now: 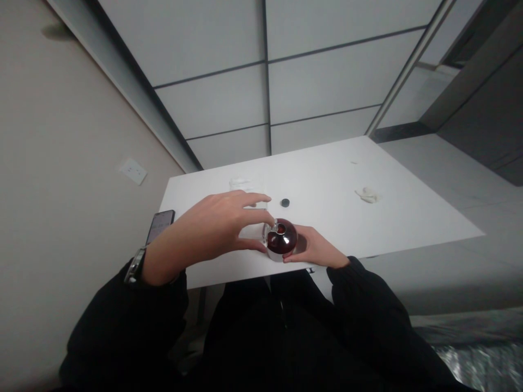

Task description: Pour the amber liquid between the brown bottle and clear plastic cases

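My right hand (pixel 312 246) is wrapped around the side of a round, dark reddish-brown bottle (pixel 286 238). The bottle stands uncapped near the front edge of the white table, its mouth facing up. Over its left side, my left hand (pixel 214 223) grips a small clear container (pixel 263 233) between thumb and fingers. The container's narrow end is at the bottle's mouth; whether the two touch I cannot tell. My left fingers hide part of it. Just beyond the bottle lies a small black cap (pixel 285 202).
A phone (pixel 160 225) lies at the left edge of the white table (pixel 327 190). Behind my left hand is a clear plastic wrapper (pixel 240 184). Crumpled pale gloves or film (pixel 368 195) lie at the right. Panelled doors (pixel 220 98) rise behind the table.
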Motion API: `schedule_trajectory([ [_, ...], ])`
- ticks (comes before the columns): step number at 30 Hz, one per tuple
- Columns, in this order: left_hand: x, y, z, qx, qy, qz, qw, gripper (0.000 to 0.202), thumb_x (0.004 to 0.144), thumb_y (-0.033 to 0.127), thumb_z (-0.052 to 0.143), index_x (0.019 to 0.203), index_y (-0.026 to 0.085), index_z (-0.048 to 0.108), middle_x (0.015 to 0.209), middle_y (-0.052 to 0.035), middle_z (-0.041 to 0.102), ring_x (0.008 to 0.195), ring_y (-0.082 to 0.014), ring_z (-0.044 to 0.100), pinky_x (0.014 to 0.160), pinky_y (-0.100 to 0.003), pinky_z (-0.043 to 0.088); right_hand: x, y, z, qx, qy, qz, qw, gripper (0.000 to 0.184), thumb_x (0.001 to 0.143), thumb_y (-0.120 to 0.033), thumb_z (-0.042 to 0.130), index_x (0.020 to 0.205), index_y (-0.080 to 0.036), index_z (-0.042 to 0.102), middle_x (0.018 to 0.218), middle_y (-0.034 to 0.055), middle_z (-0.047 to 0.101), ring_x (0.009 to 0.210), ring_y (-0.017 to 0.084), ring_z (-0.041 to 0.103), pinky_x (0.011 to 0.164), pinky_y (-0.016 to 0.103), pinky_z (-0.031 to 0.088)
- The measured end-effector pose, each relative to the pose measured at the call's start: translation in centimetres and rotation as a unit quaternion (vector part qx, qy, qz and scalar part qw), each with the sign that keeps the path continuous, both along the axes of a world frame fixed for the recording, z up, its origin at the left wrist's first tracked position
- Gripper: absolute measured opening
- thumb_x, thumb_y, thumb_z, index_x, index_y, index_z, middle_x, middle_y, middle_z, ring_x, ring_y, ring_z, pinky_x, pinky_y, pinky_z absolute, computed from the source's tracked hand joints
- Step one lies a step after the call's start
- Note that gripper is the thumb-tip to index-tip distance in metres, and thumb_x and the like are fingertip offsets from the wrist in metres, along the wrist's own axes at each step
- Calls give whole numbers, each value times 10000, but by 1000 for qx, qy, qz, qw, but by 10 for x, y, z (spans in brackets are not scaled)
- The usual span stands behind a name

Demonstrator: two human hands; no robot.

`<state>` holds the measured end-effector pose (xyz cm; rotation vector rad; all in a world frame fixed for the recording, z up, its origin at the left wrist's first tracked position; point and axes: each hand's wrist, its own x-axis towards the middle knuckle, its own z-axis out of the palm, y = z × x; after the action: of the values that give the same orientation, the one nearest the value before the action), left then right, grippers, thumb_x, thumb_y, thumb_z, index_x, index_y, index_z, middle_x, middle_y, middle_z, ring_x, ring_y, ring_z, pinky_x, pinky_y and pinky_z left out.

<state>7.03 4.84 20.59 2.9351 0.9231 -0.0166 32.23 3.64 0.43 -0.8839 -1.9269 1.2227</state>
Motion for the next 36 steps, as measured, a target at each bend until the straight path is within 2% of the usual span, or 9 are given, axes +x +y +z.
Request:
schedule_trajectory([
  [14,2,0,2,-4,-11,-3,1000,312,954,496,747,1211,319,760,1478,-64,674,1290,-302,682,1003,-401,578,-1,1,-4,-9,3,-6,1000,902,725,-488,947,1533,-345,574,1440,56,712,1363,382,645,1195,579,465],
  [28,4,-1,3,4,21,2,1000,349,934,505,771,1228,321,731,1495,-58,661,1305,-305,667,968,-376,560,0,0,-3,-8,9,-3,1000,919,726,-481,947,1547,-344,557,1447,54,709,1364,375,647,1197,568,465],
  [31,6,-1,4,-8,30,24,999,458,924,519,780,1312,299,675,1474,-71,677,1289,-297,677,975,-363,551,0,0,-3,-9,7,-5,1000,910,725,-482,948,1538,-325,571,1432,66,718,1347,379,658,1187,563,475],
  [36,13,-5,11,-34,82,97,991,640,911,528,789,1460,296,554,1439,-73,698,1280,-287,682,981,-339,532,0,0,-3,-14,8,4,1000,913,736,-487,943,1546,-305,563,1411,80,728,1330,377,669,1170,557,490],
])
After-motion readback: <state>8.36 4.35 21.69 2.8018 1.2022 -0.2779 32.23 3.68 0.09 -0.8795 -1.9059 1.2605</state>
